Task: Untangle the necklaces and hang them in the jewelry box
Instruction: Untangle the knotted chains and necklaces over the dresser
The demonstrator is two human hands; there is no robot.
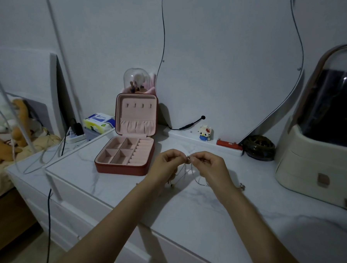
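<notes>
A tangle of thin necklaces (186, 174) hangs between my hands above the marble tabletop (193, 210). My left hand (167, 164) and my right hand (209, 165) both pinch the chains at the top, fingertips nearly touching. Loose strands droop to the table, and one chain runs right to a small clasp end (242, 186). The red jewelry box (127, 152) stands open to the left of my hands, with pink lining, empty compartments and a row of hooks (139, 105) in its upright lid.
A cream cosmetic case (318, 150) with a dark dome fills the right side. A dark round dish (259, 148), a red stick (228, 145) and a small block figure (205, 132) sit along the back ledge. Tissues (99, 122), a power strip and cables lie at the left.
</notes>
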